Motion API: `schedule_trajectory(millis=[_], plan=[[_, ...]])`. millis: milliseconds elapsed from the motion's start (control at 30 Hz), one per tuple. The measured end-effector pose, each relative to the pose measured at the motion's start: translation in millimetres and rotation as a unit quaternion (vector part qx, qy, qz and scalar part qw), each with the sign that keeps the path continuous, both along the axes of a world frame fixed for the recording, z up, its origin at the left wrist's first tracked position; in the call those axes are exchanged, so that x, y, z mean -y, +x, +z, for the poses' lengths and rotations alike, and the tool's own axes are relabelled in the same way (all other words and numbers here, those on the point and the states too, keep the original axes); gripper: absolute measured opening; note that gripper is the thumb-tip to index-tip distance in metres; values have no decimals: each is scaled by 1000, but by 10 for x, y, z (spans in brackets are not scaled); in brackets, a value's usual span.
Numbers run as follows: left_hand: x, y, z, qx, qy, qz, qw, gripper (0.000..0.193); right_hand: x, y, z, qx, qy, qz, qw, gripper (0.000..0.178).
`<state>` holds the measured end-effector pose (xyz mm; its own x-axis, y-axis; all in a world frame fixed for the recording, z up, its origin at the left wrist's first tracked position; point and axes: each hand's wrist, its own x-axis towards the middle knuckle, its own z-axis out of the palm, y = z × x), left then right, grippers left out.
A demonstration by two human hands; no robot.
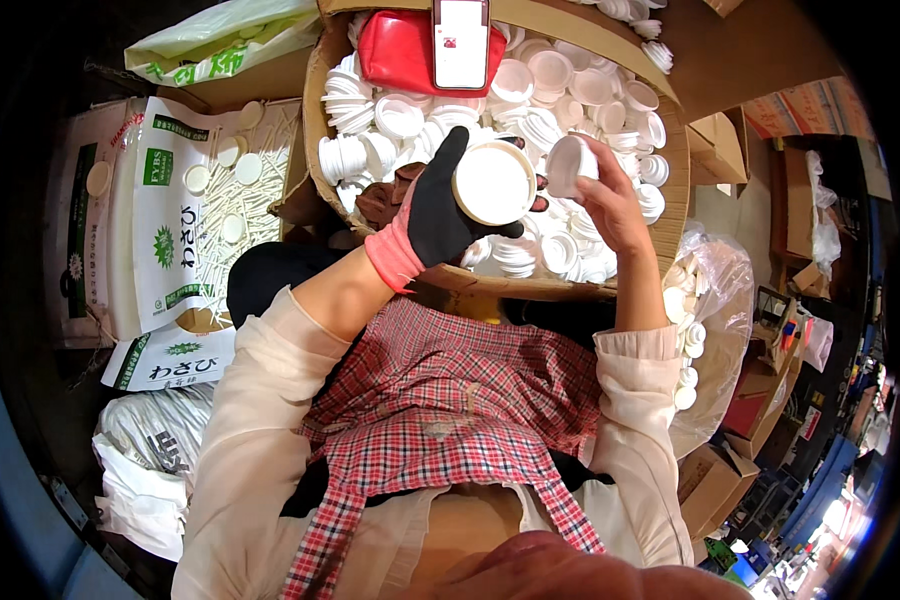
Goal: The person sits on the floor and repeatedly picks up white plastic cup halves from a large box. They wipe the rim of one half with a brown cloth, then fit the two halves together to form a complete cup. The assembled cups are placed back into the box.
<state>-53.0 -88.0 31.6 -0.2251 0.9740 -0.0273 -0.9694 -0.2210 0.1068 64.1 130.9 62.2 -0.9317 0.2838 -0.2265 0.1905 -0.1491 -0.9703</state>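
My left hand (436, 214), in a black glove with a pink cuff, grips a round cream-white plastic cap (493, 182), its flat face up. Thumb and fingertips wrap its edge. Just to the right, my bare right hand (616, 203) pinches a translucent white plastic lid (568, 165) that is tilted on its side. A small gap separates the two pieces. Beneath both hands lies a heap of white plastic lids (545, 72), some nested in stacks, inside a large cardboard box (678, 160).
On the heap's far side lie a red pouch (395, 50) and a phone (461, 50) with a lit screen. Left stands an open box lined with a printed white sack (155, 220), holding thin white sticks (232, 205) and several round caps. Right is a clear plastic bag (725, 300) with white caps.
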Motion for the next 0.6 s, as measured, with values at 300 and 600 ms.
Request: schedule_trajectory(millis=[300, 600], plan=[[-44, -30, 343, 76, 45, 39, 995, 75, 70, 117, 221, -134, -172, -23, 976, 68], [-86, -80, 247, -91, 104, 36, 990, 73, 60, 188, 235, -149, -205, -21, 967, 80]])
